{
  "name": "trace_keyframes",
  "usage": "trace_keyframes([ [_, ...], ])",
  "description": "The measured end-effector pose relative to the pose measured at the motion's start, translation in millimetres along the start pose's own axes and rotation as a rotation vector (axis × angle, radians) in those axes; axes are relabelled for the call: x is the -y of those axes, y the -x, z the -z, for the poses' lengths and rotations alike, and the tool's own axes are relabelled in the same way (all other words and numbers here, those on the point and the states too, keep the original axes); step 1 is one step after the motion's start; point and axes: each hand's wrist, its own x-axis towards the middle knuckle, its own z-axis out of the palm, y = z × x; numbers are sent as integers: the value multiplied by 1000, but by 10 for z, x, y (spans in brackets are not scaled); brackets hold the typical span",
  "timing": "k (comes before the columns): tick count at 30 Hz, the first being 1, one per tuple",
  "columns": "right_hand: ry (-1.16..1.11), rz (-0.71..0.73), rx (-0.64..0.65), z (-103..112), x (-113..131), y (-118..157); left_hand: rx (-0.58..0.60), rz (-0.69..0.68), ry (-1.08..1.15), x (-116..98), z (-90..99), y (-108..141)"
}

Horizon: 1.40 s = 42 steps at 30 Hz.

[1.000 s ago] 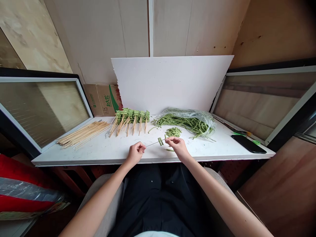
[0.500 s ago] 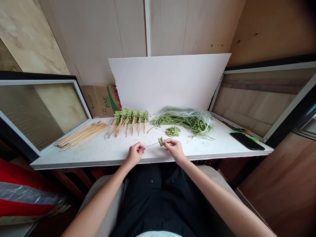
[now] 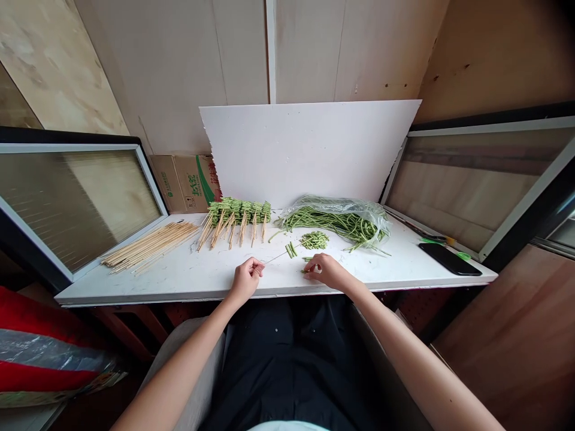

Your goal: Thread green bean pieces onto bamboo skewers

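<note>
My left hand (image 3: 247, 276) is closed round a thin bamboo skewer (image 3: 274, 258) that points to the right above the table. A few short cut green bean pieces (image 3: 291, 249) sit threaded side by side near its far end. My right hand (image 3: 327, 270) is down at the front of the table, its fingers bent with a gap between thumb and forefinger. Loose bean pieces (image 3: 307, 259) lie right at its fingertips, partly hidden by the hand. Just beyond is a small heap of cut bean pieces (image 3: 314, 240).
Finished bean skewers (image 3: 238, 211) are stacked at the back left, bare skewers (image 3: 150, 244) farther left. A plastic bag of long beans (image 3: 341, 218) lies behind the heap. A black phone (image 3: 449, 258) is at the right. A white board (image 3: 309, 149) and framed panels border the table (image 3: 179, 281).
My right hand has let go of the bean pieces on the skewer and moved right and down to the loose pieces. My left hand keeps the skewer in nearly the same place.
</note>
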Motion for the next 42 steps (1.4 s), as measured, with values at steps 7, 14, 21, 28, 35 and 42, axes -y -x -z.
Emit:
trace_keyframes([
  [7,77,-14,-78,-56,-77,-25,18,2,-11,-10,-9,1],
  [14,-508,-170,-338,-59,-221,-103,16,-3,-24,-1,-19,1],
  [21,-884,-249,-360,-79,-354,-91,48,-1,-60,54,-30,12],
  [28,-918,-293,-318,-71,-340,-74,69,18,-90,36,-35,18],
  [35,-954,-331,-344,-68,-343,-77,68,23,-103,0,-32,24],
  [42,-898,-317,-331,-51,-303,-69,65,22,-100,-26,-37,22],
])
